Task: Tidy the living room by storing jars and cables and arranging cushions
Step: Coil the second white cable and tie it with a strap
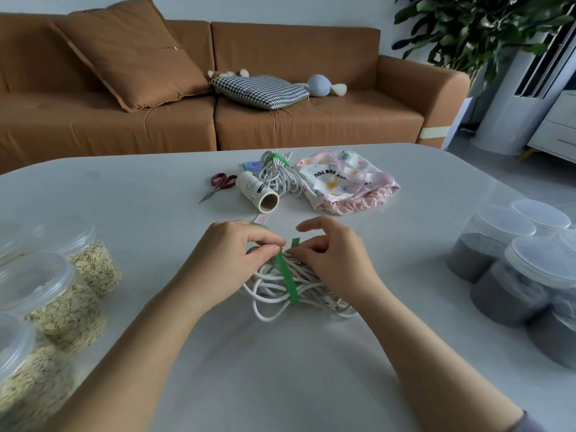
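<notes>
A bundle of white cable [280, 291] lies on the white table [280, 369] in front of me, with a green strap [288, 279] wrapped round it. My left hand [240, 247] pinches the strap at the top of the bundle. My right hand [330, 254] pinches the strap's short free end beside it. A second white cable bundle [279, 174], tied with a green strap, lies further back. Clear jars of oat flakes [56, 294] stand at the left; jars of grey powder [514, 275] stand at the right.
Red-handled scissors [218, 185], a white roll [257, 191] and a pink printed pouch [346, 182] lie at the back of the table. Behind it a brown sofa [311, 120] holds a brown cushion [131, 54], a checked cushion [260, 92] and a blue soft toy [322, 85].
</notes>
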### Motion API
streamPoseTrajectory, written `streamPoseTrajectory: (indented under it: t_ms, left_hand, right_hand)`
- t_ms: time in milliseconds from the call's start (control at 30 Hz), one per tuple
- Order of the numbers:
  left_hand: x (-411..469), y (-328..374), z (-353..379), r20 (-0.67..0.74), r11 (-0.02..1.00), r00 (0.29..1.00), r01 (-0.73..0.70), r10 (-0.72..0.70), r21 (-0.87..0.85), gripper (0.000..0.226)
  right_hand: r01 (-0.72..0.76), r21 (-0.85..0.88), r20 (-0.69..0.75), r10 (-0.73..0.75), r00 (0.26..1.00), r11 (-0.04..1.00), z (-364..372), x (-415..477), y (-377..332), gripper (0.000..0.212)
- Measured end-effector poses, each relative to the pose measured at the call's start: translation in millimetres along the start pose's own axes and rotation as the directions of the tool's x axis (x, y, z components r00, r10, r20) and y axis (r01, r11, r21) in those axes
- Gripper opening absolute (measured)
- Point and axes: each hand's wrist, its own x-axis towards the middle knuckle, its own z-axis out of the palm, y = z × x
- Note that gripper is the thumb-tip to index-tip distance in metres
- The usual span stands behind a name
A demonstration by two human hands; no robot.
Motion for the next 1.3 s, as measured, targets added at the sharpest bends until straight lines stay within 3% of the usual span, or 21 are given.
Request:
streamPoseTrajectory:
  t_ms: [67, 167, 333, 533, 667, 833, 933, 1133, 1300]
  left_hand:
    - [2, 3, 4, -0.025, 0.997, 0.998, 0.064, -0.065, -0.030, 0.016]
    - [7, 7, 7, -0.051, 0.997, 0.997, 0.054, -0.051, 0.062, 0.015]
    - [21, 5, 7, 0.119, 0.974, 0.967, 0.222, -0.227, 0.053, 0.015]
    - [14, 4, 5, 0.207, 0.954, 0.933, 0.276, -0.295, 0.115, 0.016]
    - [19, 6, 2, 0.271, 0.941, 0.904, 0.291, -0.330, 0.172, 0.015]
    - [31, 0, -2, 0.474, 0.927, 0.827, 0.372, -0.303, -0.057, 0.027]
    - [37, -5, -4, 0.512, 0.905, 0.803, 0.412, -0.306, -0.106, 0.030]
    - [48, 0, -4, 0.537, 0.903, 0.783, 0.420, -0.314, -0.085, 0.035]
    - [50, 2, 2, 0.503, 0.962, 0.824, 0.263, -0.263, 0.072, 0.022]
  right_hand:
    - [0.019, -0.015, -0.015, -0.020, 1.000, 1.000, 0, 0, 1, 0.010]
    - [0.074, -0.045, 0.000, -0.074, 0.997, 0.996, 3, -1, 2, 0.011]
    - [0.158, -0.079, -0.011, -0.159, 0.987, 0.984, 4, -1, 5, 0.009]
    - [0.171, -0.194, -0.099, -0.193, 0.976, 0.966, 6, -1, 10, 0.012]
    - [0.237, -0.217, -0.077, -0.259, 0.963, 0.947, 5, -2, 11, 0.009]
    - [0.358, -0.116, 0.018, -0.358, 0.933, 0.927, 5, -3, 10, 0.011]
    - [0.386, -0.080, 0.038, -0.384, 0.922, 0.919, 6, -3, 11, 0.012]
    - [0.408, -0.050, 0.058, -0.405, 0.912, 0.912, 6, -1, 14, 0.010]
    - [0.420, 0.006, 0.085, -0.419, 0.904, 0.908, 3, -1, 14, 0.009]
